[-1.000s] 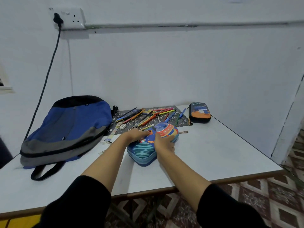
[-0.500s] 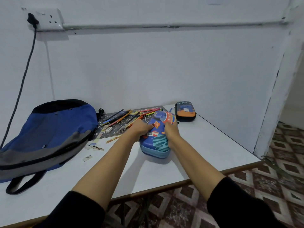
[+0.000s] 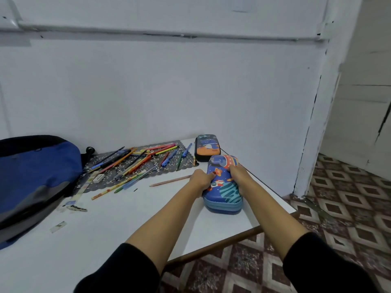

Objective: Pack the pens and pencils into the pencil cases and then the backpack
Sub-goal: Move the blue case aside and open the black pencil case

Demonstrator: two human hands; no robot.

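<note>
Both grips clamp the blue case (image 3: 224,187) from either side. Left grip (image 3: 200,179) curls its fingers against the case's left edge, thumb on the printed lid. Right grip (image 3: 237,173) wraps over the right edge nearer the far end, fingers bent onto the lid. Whether the case is lifted or pressed flat cannot be told; it sits low on the bench (image 3: 127,225), close to the right front corner, and it is zipped shut.

Just beyond its far end lies a second case (image 3: 207,148), black with an orange print, also shut. Whether the two touch cannot be told.

Pens and pencils (image 3: 137,163) are scattered on a grey patterned mat (image 3: 169,169) by the wall, left of the second case; a few spill off its near edge onto the bench. One pale pencil (image 3: 171,180) lies alone between the mat and the left grip. A white eraser (image 3: 98,178) rests on the mat's left part, with a ruler (image 3: 81,190) beside it, running toward the front.

At far left the blue and grey backpack (image 3: 31,172) lies flat on the bench, well apart from both cases. Black sleeves cover both upper arms.
</note>
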